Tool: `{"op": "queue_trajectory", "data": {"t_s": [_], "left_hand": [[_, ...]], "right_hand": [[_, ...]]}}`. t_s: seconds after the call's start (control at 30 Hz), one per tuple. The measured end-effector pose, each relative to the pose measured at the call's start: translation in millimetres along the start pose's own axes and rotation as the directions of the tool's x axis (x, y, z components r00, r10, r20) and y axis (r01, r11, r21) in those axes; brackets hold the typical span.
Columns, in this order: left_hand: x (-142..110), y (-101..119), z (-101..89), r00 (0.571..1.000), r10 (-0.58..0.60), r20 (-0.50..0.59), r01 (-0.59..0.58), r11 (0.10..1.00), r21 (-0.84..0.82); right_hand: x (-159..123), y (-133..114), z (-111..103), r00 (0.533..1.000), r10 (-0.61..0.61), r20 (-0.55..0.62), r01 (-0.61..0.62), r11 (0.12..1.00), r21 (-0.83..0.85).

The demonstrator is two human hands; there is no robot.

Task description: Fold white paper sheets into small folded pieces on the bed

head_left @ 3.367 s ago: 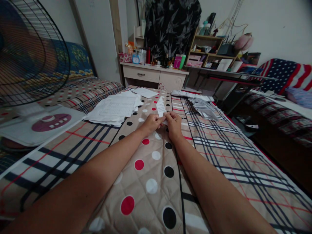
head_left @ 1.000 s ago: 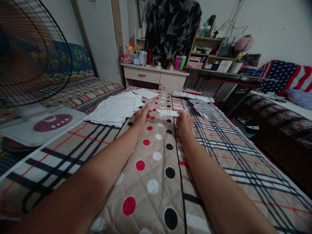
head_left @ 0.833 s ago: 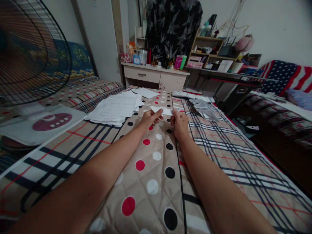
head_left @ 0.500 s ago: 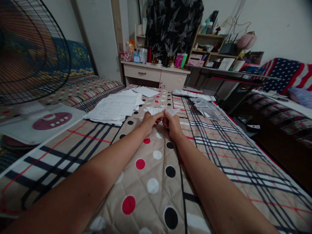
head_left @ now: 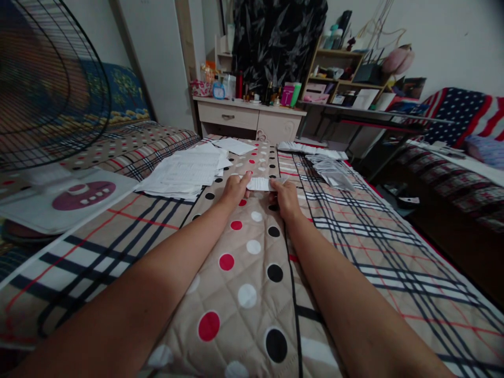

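Observation:
A narrow strip of folded white paper (head_left: 260, 184) is stretched between my two hands, just above the dotted band of the bedspread. My left hand (head_left: 236, 190) pinches its left end, thumb on top. At the right end, my right hand (head_left: 285, 197) grips it with the thumb over the paper and the other fingers curled under. A small pointed corner of paper shows beyond the right thumb. To the left lies a loose stack of printed white sheets (head_left: 179, 170). Beyond my right hand rest several folded paper pieces (head_left: 331, 170) in an overlapping row.
A long row of folded paper (head_left: 311, 151) lies at the bed's far edge. On the left stands a fan (head_left: 51, 89) with its white base (head_left: 35, 205). A cluttered dresser (head_left: 228, 116) and a shelf desk (head_left: 338, 84) stand behind the bed (head_left: 252, 273).
My hands have moved apart along the paper. The wider, pointed piece of before now shows as a narrow folded strip between them.

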State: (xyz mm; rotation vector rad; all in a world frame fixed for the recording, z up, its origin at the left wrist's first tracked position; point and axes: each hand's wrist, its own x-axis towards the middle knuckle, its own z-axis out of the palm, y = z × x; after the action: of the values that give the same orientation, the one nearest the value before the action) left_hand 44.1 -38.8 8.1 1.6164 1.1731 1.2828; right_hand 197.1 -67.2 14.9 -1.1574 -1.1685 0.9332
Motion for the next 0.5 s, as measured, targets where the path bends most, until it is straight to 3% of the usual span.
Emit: {"op": "queue_trajectory", "data": {"t_s": [0.2, 0.37, 0.5], "left_hand": [[2.9, -2.2, 1.4, 0.998, -0.05, -0.044, 0.046, 0.995, -0.088], [2.6, 2.2, 1.2, 0.996, -0.083, -0.008, 0.078, 0.957, -0.279], [2.5, 4.0, 1.1, 0.999, -0.041, -0.009, 0.037, 0.955, -0.296]], "right_hand": [[4.6, 3.2, -5.4, 0.985, -0.174, -0.003, 0.174, 0.983, 0.058], [2.9, 4.0, -4.4, 0.991, -0.127, 0.034, 0.122, 0.984, 0.133], [1.7, 2.0, -4.2, 0.995, -0.064, 0.082, 0.041, 0.967, 0.252]]}}
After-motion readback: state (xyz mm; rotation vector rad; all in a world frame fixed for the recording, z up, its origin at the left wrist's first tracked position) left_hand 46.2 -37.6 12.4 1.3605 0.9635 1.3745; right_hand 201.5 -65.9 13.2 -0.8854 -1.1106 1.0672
